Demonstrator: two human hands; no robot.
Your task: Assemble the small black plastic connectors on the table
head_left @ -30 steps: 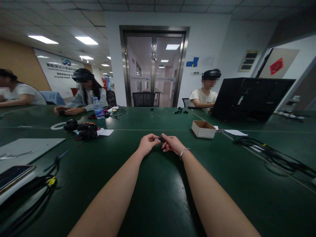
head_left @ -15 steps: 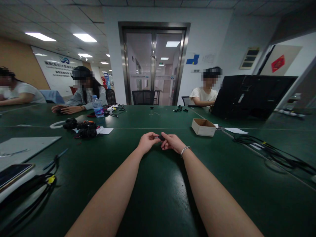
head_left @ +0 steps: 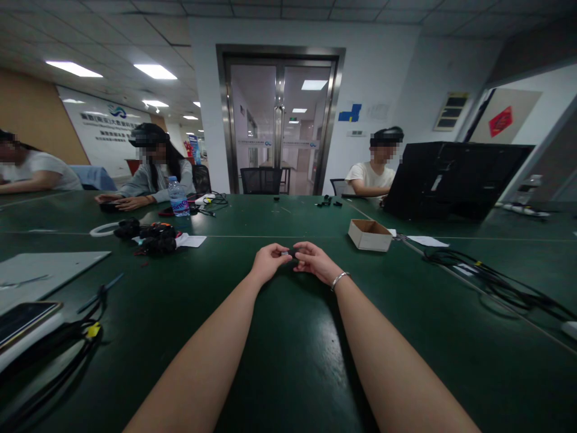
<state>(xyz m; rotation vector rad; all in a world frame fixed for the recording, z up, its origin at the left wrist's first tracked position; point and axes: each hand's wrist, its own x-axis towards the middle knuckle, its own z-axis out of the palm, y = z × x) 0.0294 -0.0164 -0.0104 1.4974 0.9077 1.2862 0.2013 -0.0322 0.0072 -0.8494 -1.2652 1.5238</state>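
Just above the green table, my left hand and my right hand meet at the fingertips around a small black piece with a silvery end, perhaps a USB stick; its exact kind is too small to make out. The silvery end lies at my left thumb and index finger, which are pinched together. My right thumb and index finger grip the black part from the other side. A metal bracelet circles my right wrist. My fingers hide much of the piece.
An open cardboard box stands right of my hands. To the left lie dark gear, a phone and black cables. Beyond are a water bottle, small black parts and a monitor. Other people sit across the table.
My right fingers have shifted on the black piece, with the index finger now raised. My left hand still pinches the silvery end. The view has tilted slightly upward.
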